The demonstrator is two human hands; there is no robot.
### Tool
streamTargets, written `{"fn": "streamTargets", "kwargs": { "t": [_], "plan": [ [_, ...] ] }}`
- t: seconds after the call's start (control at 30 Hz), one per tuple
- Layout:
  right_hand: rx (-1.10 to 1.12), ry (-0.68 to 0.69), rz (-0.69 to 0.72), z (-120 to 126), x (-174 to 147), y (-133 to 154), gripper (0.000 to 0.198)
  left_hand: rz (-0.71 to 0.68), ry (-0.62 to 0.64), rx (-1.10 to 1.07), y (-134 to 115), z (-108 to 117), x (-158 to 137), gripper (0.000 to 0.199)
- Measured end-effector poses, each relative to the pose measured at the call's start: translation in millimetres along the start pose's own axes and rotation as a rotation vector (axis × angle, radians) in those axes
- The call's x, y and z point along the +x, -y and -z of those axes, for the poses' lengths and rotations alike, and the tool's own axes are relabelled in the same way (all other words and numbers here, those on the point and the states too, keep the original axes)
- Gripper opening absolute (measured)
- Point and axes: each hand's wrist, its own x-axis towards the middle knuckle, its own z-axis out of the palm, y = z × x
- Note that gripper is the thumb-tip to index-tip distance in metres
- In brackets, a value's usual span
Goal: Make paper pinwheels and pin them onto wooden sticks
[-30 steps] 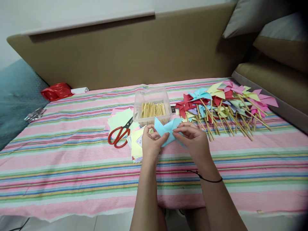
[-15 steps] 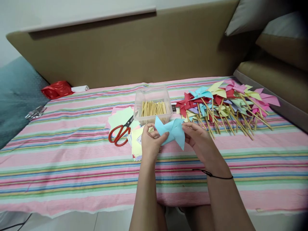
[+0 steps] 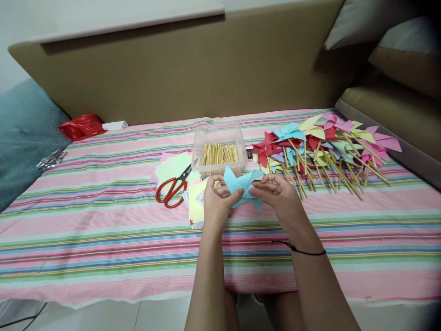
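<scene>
A light blue paper pinwheel (image 3: 241,185) is held up between my two hands, just in front of the clear plastic box (image 3: 217,131). My left hand (image 3: 218,197) grips its left side, the thumb lying on the front of the paper. My right hand (image 3: 275,193) is closed on its right side, thumb and fingers pinching near the middle and right blade. No stick shows on this pinwheel. Thin wooden sticks (image 3: 220,154) fill part of the box. Below and left of it lies a stack of cut paper (image 3: 196,204), partly behind my left hand.
Red-handled scissors (image 3: 172,187) lie on green paper sheets (image 3: 174,165). Finished pinwheels on sticks (image 3: 317,151) are heaped at the right. A red plastic bag (image 3: 81,128), a white box (image 3: 115,126) and a shiny metallic bundle (image 3: 51,160) are on the striped cloth (image 3: 103,230) at the left.
My right hand has moved left and inward over the pinwheel, its thumb now nearer the centre. My left hand keeps its hold with little movement.
</scene>
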Motion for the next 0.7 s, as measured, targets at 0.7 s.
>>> {"fn": "streamTargets", "kwargs": {
  "t": [0.7],
  "plan": [
    [-0.135,0.039,0.084,6.4,-0.2,1.1,0.021,0.015,-0.034,-0.017,-1.5,2.1,0.5,0.055]
  ]
}}
